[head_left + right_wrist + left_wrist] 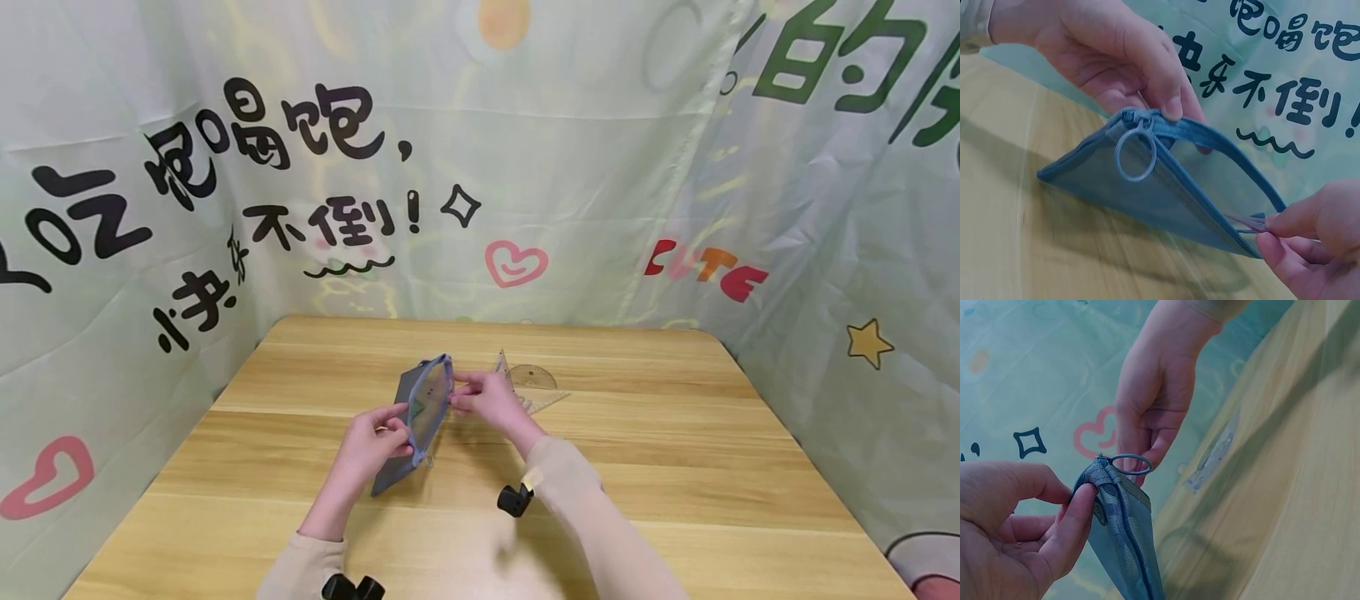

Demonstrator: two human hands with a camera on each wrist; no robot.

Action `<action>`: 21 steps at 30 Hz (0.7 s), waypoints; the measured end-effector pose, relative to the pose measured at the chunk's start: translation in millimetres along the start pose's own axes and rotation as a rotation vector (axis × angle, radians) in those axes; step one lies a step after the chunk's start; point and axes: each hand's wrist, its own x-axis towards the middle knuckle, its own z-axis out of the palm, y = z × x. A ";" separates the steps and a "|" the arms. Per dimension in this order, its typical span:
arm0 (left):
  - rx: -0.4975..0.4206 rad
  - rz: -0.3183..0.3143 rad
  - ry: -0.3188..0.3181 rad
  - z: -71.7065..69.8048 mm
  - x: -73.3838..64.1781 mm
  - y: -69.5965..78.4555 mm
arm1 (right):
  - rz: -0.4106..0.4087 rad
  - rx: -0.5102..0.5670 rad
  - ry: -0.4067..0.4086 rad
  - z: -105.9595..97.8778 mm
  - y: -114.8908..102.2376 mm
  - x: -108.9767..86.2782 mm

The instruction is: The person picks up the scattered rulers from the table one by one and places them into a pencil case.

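Note:
A blue-grey zip pouch point(429, 408) is held tilted above the table, its zipped mouth gaping. My left hand point(377, 442) pinches the near end of the pouch's mouth between thumb and fingers. A ring-shaped zip pull point(1135, 155) hangs by those fingers. At the far end of the mouth is my right hand point(489, 402). In the right wrist view, its thumb and forefinger pinch a thin clear piece with a pinkish edge point(1252, 221), which reaches into the opening; its full shape is hidden. A small green shape shows through the pouch's side in the head view.
Beyond my right hand, a clear set square point(557, 397) and a clear half-round protractor point(532, 377) lie overlapping on the wooden table point(660, 467). Printed cloth point(585, 183) hangs around its back and sides. A small black camera point(514, 501) sits at my right wrist.

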 end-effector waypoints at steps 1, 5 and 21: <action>0.000 0.000 -0.001 0.1 -0.5 0.4 | 0.009 0.009 -0.004 0.5 -0.9 0.6; -0.002 -0.004 0.001 0.6 -1.3 0.7 | 0.064 0.043 -0.004 2.9 -3.9 3.6; -0.055 -0.002 0.028 -2.1 2.2 -1.3 | 0.111 0.114 -0.009 15.1 -4.9 14.2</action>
